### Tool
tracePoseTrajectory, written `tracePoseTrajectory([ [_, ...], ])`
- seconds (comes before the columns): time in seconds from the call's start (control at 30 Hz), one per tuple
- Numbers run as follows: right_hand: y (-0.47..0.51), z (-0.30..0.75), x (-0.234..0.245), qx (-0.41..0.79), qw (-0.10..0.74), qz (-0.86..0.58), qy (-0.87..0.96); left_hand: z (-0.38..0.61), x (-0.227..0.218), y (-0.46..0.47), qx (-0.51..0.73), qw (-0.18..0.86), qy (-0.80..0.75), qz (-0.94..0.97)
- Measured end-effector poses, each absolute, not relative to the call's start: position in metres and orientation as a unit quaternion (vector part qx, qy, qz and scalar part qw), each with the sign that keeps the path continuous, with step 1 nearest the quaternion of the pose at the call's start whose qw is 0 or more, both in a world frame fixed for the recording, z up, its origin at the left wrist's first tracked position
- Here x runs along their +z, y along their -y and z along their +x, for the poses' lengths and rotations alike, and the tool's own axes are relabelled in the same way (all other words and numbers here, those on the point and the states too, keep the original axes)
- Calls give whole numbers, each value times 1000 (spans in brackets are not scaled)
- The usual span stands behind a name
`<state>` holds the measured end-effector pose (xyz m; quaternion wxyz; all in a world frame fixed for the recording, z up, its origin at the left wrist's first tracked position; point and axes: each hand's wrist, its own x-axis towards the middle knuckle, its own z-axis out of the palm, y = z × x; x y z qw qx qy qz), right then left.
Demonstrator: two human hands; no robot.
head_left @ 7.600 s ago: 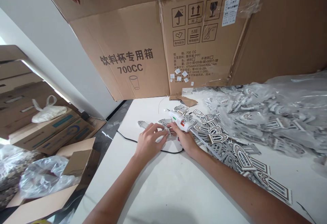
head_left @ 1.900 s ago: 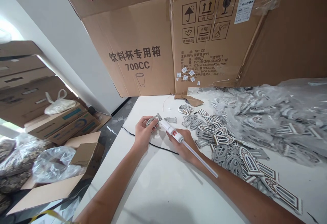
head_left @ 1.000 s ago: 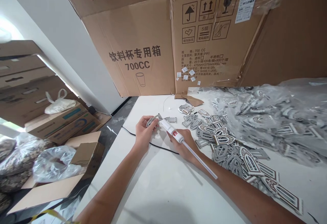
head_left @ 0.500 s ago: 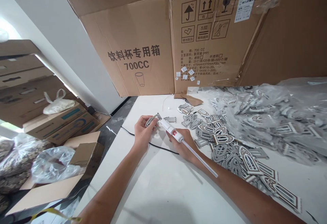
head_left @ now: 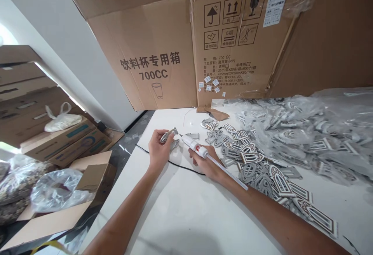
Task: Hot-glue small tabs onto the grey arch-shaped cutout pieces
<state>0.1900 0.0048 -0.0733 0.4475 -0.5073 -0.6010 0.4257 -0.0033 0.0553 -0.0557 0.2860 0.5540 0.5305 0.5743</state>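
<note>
My left hand (head_left: 159, 150) pinches a small grey arched window-shaped piece (head_left: 168, 134) between thumb and fingers, above the white table. In my right hand (head_left: 207, 163) is a white hot glue gun (head_left: 190, 144), its nozzle pointing up and left toward that piece with a small gap between them. A long clear glue stick (head_left: 229, 172) juts from the gun's back end over my right forearm. Below the left thumb another grey piece (head_left: 175, 145) lies on the table, and one more flat grey piece (head_left: 194, 136) rests behind the nozzle.
Many window-shaped pieces (head_left: 252, 158) are heaped on the table's right side, with plastic bags (head_left: 320, 130) of more behind them. A big cardboard box (head_left: 163, 37) stands at the back. A black cord (head_left: 183, 167) crosses the table. Open cartons (head_left: 96, 181) stand on the left.
The glue gun's nozzle has drawn away from the piece in my left hand. That hand has shifted slightly left, and the piece below it now shows. The camera view has moved a little.
</note>
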Motion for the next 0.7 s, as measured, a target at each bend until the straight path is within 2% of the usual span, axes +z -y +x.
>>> tracePoseTrajectory([
  [0.1, -10, 192, -84, 338, 516, -516, 594, -5, -58, -56, 542, 307, -568, 539],
  [0.2, -17, 196, -91, 220, 566, -545, 578, -2, -60, -52, 440, 316, -551, 635],
  [0.27, -21, 200, -94, 183, 580, -564, 559, 3, -60, -46, 376, 298, -511, 713],
  [0.43, -30, 207, -100, 108, 563, -589, 569, 9, -60, -38, 297, 153, -482, 810],
  [0.57, -35, 208, -104, 77, 534, -609, 582, 2, -64, -44, 296, 42, -511, 806],
  [0.7, -35, 208, -104, 75, 539, -601, 586, -8, -69, -51, 312, -39, -552, 772],
])
